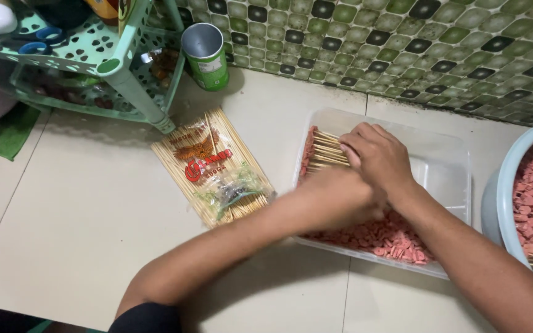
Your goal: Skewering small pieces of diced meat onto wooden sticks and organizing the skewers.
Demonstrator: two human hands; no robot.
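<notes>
Both hands [365, 176] together, seemingly clamped on skewers [328, 151] in clear tub [445, 154]; red-labelled skewer packet [214, 166] left.

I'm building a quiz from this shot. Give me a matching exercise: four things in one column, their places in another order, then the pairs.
Things:
1. pack of bamboo skewers
2. green can
3. blue basin
4. clear plastic tub

Places:
A. at the right edge, full of pink slices
B. under both hands, with skewers and pink slices inside
C. flat on the floor, left of the tub
D. upright by the tiled wall, next to the green rack

Pairs: 1-C, 2-D, 3-A, 4-B
</notes>
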